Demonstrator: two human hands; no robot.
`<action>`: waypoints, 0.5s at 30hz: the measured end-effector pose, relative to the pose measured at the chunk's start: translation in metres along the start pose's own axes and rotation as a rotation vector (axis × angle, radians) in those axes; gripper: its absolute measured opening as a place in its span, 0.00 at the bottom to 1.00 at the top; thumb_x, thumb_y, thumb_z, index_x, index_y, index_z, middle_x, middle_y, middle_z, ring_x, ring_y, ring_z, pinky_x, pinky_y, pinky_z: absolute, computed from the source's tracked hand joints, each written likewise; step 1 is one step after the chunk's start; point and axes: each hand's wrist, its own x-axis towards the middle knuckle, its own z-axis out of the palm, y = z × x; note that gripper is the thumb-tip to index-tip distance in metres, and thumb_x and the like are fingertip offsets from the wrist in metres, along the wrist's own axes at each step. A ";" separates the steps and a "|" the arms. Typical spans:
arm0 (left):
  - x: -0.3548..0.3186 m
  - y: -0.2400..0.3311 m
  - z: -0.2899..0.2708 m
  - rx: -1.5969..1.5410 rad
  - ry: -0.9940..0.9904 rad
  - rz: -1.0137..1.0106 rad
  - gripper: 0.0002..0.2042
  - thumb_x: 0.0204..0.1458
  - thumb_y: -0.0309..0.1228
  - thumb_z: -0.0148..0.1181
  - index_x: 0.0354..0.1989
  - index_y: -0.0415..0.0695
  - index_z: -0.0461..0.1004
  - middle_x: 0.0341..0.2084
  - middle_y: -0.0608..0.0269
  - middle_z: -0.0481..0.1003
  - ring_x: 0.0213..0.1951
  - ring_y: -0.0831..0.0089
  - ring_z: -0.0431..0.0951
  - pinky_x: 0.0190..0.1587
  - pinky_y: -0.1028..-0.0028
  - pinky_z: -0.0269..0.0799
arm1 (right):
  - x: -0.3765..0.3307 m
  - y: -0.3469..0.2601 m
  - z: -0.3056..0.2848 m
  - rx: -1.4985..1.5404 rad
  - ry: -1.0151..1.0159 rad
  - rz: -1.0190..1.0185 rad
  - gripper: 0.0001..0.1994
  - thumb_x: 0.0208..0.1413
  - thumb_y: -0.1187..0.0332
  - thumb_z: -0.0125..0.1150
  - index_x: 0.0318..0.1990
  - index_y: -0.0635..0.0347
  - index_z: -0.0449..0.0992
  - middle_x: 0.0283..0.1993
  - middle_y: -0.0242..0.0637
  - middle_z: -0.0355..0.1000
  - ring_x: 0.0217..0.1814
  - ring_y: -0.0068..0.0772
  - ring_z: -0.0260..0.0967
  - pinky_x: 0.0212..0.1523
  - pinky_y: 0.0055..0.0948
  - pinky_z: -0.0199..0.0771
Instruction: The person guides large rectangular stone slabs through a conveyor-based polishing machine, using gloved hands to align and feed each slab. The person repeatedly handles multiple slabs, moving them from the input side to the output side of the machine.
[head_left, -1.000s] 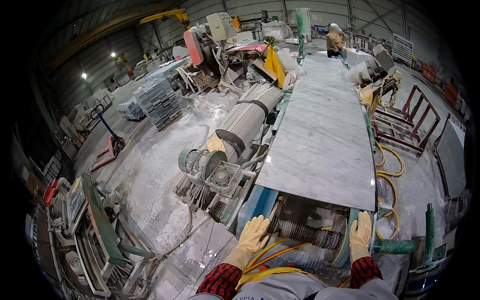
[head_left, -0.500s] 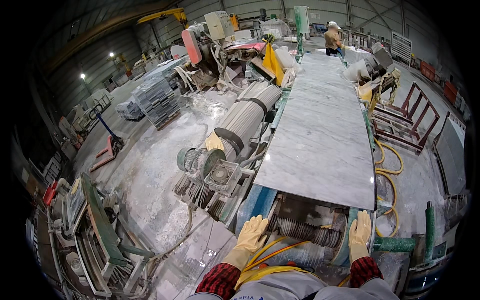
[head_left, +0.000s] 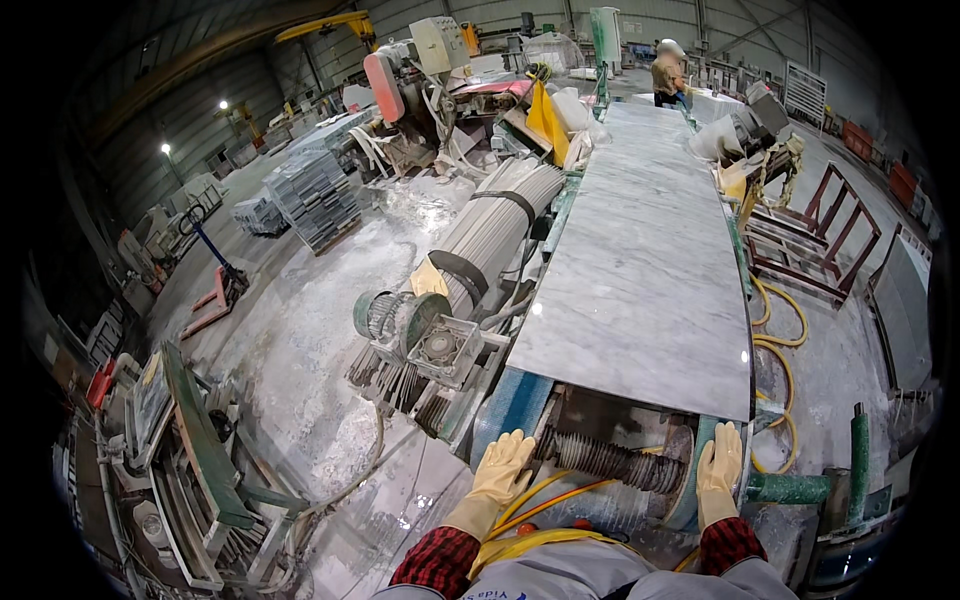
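Observation:
My left hand [head_left: 501, 472], in a cream rubber glove, lies flat with fingers stretched out on the blue belt [head_left: 515, 405] at the left of the machine's near end. On the right side my right hand [head_left: 719, 468], gloved alike, rests with straight fingers on the matching belt strip. Neither holds anything. Just beyond both hands begins a long polished slab [head_left: 640, 270] of white marble with grey veins, lying flat along the machine bed. Between my hands a ribbed roller [head_left: 612, 462] shows below the slab's near edge.
Left of the bed sit a motor with gearbox [head_left: 440, 345] and a strapped bundle of stone strips [head_left: 500, 215]. A yellow hose [head_left: 790, 400] coils on the right near a dark red rack [head_left: 820, 240]. Another person [head_left: 667, 75] stands beyond the slab's far end.
My hands stay in place on the belts. The slab shows no clear shift. The far person has moved slightly.

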 end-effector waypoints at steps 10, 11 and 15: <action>-0.006 -0.003 0.009 -0.009 0.012 -0.012 0.36 0.58 0.37 0.67 0.75 0.43 0.62 0.72 0.37 0.62 0.73 0.37 0.61 0.74 0.49 0.56 | -0.006 0.000 0.000 -0.015 0.023 -0.013 0.22 0.64 0.75 0.63 0.65 0.67 0.78 0.71 0.62 0.72 0.72 0.69 0.69 0.75 0.58 0.65; -0.007 -0.004 0.011 -0.003 0.021 -0.016 0.36 0.58 0.37 0.66 0.75 0.43 0.62 0.72 0.37 0.62 0.73 0.37 0.61 0.75 0.48 0.55 | -0.006 -0.001 0.000 -0.019 0.020 -0.011 0.22 0.64 0.74 0.63 0.65 0.66 0.77 0.71 0.62 0.72 0.72 0.69 0.69 0.76 0.58 0.65; -0.008 -0.002 0.007 -0.014 -0.007 -0.025 0.36 0.59 0.37 0.66 0.75 0.43 0.62 0.73 0.37 0.62 0.74 0.36 0.60 0.76 0.48 0.55 | -0.007 0.000 -0.001 -0.030 -0.007 0.008 0.22 0.65 0.74 0.63 0.66 0.66 0.77 0.71 0.62 0.72 0.73 0.68 0.68 0.76 0.58 0.64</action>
